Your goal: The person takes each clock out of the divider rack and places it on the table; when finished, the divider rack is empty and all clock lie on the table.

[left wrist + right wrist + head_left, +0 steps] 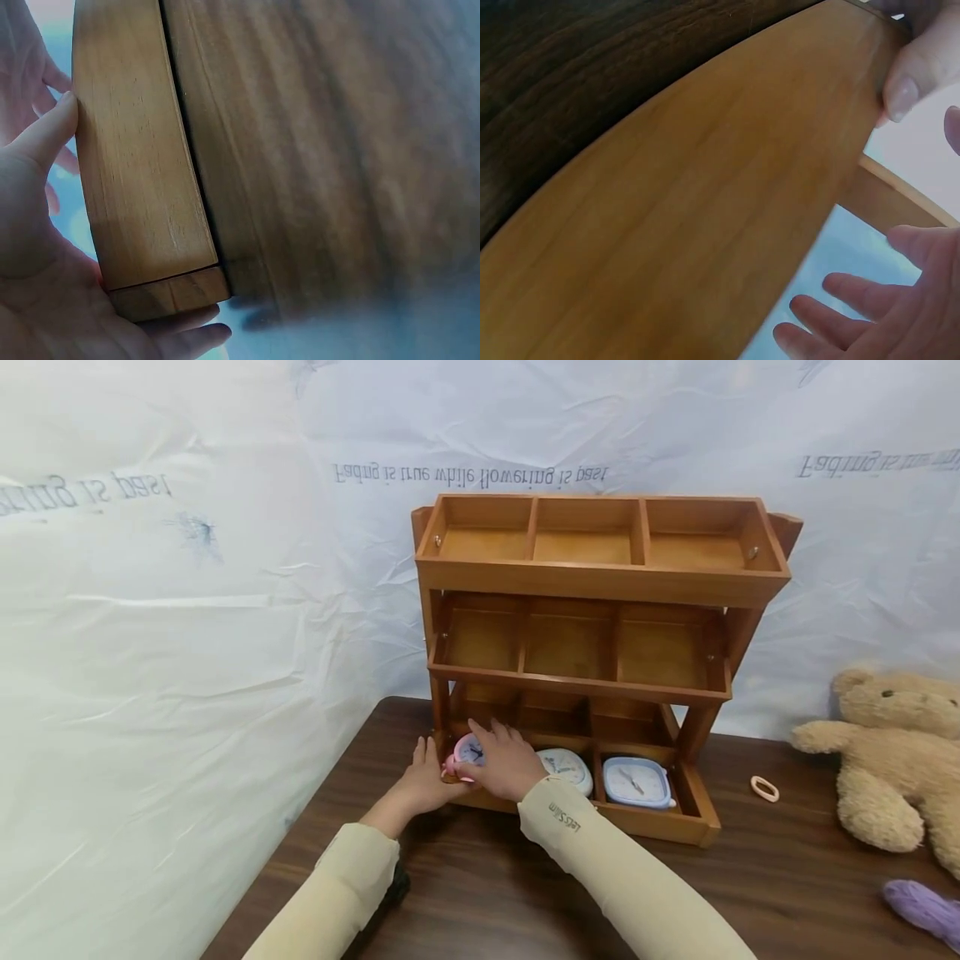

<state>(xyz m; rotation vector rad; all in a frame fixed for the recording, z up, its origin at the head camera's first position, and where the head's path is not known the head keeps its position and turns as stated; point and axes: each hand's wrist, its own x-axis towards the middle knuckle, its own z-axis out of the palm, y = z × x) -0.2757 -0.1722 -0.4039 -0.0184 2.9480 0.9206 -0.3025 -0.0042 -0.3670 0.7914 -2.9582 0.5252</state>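
- Left hand (426, 787): fingers fairly straight, its grip unclosed, against the left end of the wooden rack's (603, 583) bottom tier.
- Right hand (512, 766): over the pink clock (470, 748); cannot tell whether its grip closes on it.
- Pink clock: at the bottom tier's left compartment.
- White clock (567, 768): middle compartment; blue clock (637, 782): right.
- Teddy bear (892, 756): far right on the tabletop (472, 893).

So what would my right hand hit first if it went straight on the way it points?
The pink clock, which your right hand holds or at least touches; beyond it, probably the left post of the rack, though depth is unclear.
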